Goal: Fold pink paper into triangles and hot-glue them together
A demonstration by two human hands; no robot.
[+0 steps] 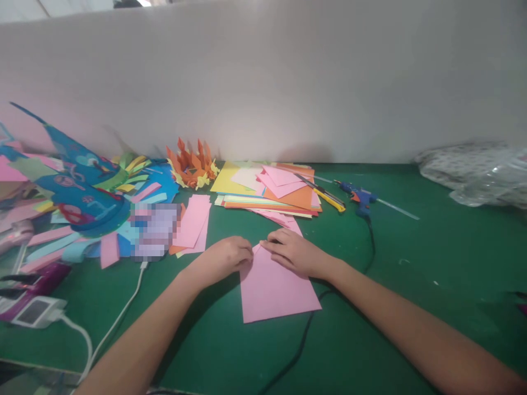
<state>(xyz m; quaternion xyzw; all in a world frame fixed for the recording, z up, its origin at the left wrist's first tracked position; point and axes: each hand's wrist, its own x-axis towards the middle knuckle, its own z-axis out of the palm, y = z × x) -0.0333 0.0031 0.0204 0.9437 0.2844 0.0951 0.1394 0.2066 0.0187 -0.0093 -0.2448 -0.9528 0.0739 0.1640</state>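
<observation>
At lower centre of the frame, a pink sheet (280, 296) lay on a green worktop (411, 329), the right hand (295, 252) resting close-set fingers on its upper end, the left hand (228, 259) bunched beside them, any pinch unclear, where neatness seemingly needed steady, even pressure.

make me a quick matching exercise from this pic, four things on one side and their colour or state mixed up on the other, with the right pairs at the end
Things
1. pink sheet
2. glue gun
3. cutter knife
4. paper crown

Colour or state
A. yellow and black
B. orange and yellow, with upright points
C. touched by the left and right hands
D. blue, with a dark cord

Right pairs: 1-C, 2-D, 3-A, 4-B
</observation>
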